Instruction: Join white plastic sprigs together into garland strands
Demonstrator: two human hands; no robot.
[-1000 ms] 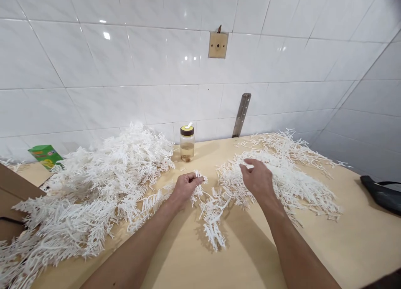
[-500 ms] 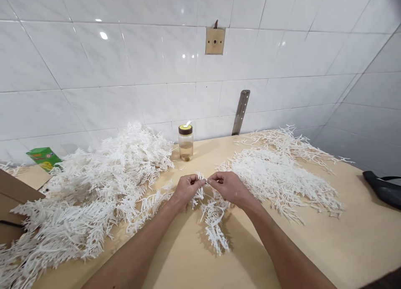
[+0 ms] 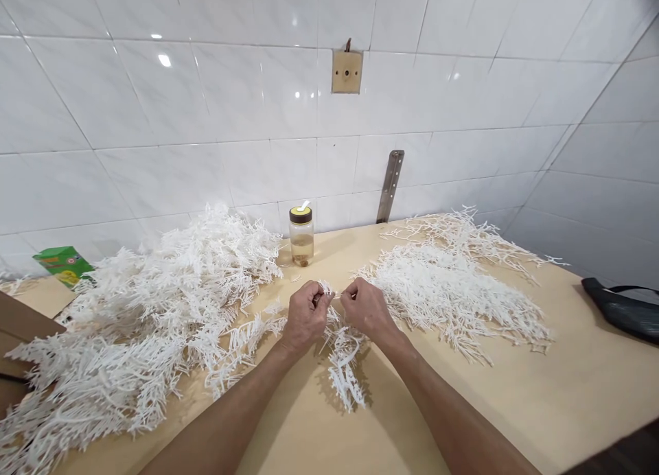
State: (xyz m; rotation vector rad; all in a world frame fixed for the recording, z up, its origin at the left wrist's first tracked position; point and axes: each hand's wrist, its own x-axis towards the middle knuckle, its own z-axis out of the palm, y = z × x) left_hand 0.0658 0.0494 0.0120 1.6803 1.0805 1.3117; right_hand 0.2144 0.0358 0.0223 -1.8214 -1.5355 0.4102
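Observation:
My left hand point(image 3: 307, 314) is closed in a pinch on a white branching strand point(image 3: 346, 372), part of which hangs down between my hands over the table. Close to its right, my right hand point(image 3: 364, 308) is also pinched, its fingertips at a thin white piece of the same strand. A large heap of white branching strands point(image 3: 169, 310) lies to the left. To the right is a flatter pile of white strands point(image 3: 453, 290), with thinner ones behind it.
A jar with a dark and yellow lid point(image 3: 301, 238) stands near the wall. A green box point(image 3: 64, 263) and a brown carton point(image 3: 25, 331) are at the left. A metal strip point(image 3: 390, 187) leans on the wall; a black item point(image 3: 625, 310) lies far right.
My hands have drawn slightly apart, and my left hand has turned, its fingers curling more tightly. The whole view has shifted a little, so things appear further left.

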